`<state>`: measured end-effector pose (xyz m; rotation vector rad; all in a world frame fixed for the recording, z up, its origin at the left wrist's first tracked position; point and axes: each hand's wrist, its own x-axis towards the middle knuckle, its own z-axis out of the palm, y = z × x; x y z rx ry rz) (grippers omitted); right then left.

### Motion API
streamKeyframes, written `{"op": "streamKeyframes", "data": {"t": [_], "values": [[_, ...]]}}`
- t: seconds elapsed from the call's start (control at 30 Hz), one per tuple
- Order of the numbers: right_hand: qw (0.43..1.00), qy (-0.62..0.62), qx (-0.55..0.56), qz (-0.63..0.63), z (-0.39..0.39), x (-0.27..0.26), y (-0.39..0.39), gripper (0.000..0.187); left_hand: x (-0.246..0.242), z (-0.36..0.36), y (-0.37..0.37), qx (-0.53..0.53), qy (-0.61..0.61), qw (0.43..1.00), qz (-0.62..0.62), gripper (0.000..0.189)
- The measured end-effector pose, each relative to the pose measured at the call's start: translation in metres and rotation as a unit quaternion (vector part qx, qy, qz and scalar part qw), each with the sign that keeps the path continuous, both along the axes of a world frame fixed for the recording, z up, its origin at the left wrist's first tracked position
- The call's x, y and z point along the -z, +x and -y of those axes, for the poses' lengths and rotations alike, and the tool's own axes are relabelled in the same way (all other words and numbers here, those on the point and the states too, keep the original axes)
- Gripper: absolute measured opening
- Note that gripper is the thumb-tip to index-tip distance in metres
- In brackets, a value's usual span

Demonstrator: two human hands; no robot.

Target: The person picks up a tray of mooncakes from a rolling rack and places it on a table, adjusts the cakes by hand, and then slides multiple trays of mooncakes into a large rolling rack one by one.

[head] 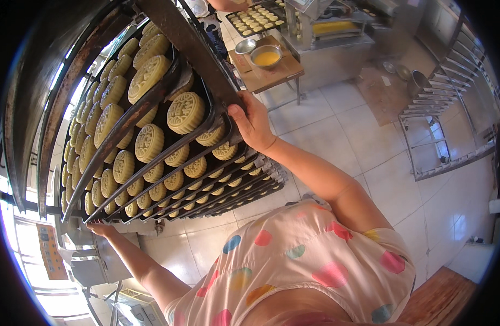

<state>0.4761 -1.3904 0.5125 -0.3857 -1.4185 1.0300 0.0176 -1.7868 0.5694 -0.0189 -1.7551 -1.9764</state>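
A tall metal tray rack (201, 45) stands in front of me at the left, loaded with dark baking trays. Round, pale yellow mooncakes (185, 113) with moulded patterns and fluted sides fill the trays in rows. My right hand (252, 122) is closed around the rack's upright at its right corner, the thumb on the near side. At the rack's lower left corner is my left hand (99, 228), touching a tray or rack edge; its fingers are mostly hidden, so I cannot tell whether it grips.
A small table (256, 83) bears a metal bowl of yellow liquid (266, 56) and another metal bowl (245, 46). Beyond, a person's arm (229, 5) is over a tray of pale rounds (256, 20). Another metal rack (433, 163) stands right, a wooden surface (441, 297) lower right.
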Motion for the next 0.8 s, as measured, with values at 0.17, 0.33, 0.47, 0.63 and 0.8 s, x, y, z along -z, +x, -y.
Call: {"op": "streamKeyframes", "data": {"t": [0.17,0.33,0.47,0.63,0.8], "values": [[1.0,0.0,-0.002,-0.005,0.003,0.002,0.0,0.042,0.002,0.004,-0.004,-0.033,-0.001,0.999,0.03,0.054],[1.0,0.002,0.003,-0.008,0.004,0.003,0.001,0.041,0.003,0.003,0.003,-0.006,0.0,1.0,0.02,0.053],[1.0,-0.002,-0.002,0.002,0.005,0.003,0.002,0.042,0.01,0.011,-0.005,0.005,-0.012,1.0,-0.001,0.054],[0.998,-0.022,0.043,0.029,0.011,0.004,0.002,0.038,0.027,0.036,-0.033,-0.05,-0.144,0.987,-0.057,0.039],[0.998,0.002,0.063,0.029,0.012,0.003,0.007,0.031,0.05,0.017,-0.032,0.008,-0.05,0.996,-0.069,0.038]]}}
